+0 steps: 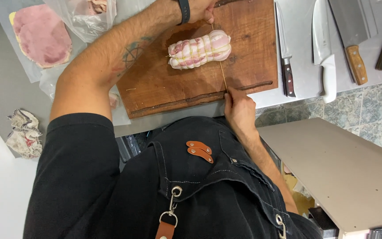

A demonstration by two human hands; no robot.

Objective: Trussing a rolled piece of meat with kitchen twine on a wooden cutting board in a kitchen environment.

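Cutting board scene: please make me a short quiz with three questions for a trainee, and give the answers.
1. True or false: the tied meat roll lies on the wooden cutting board.
2. What do the left hand and the right hand hold stretched between them? A) a knife B) a string C) a cloth
3. How many knives lie on the counter beside the board?

Key
1. True.
2. B. The string runs across the roll, from one hand to the other.
3. Three: a slim dark-handled knife, a white-handled knife and a cleaver.
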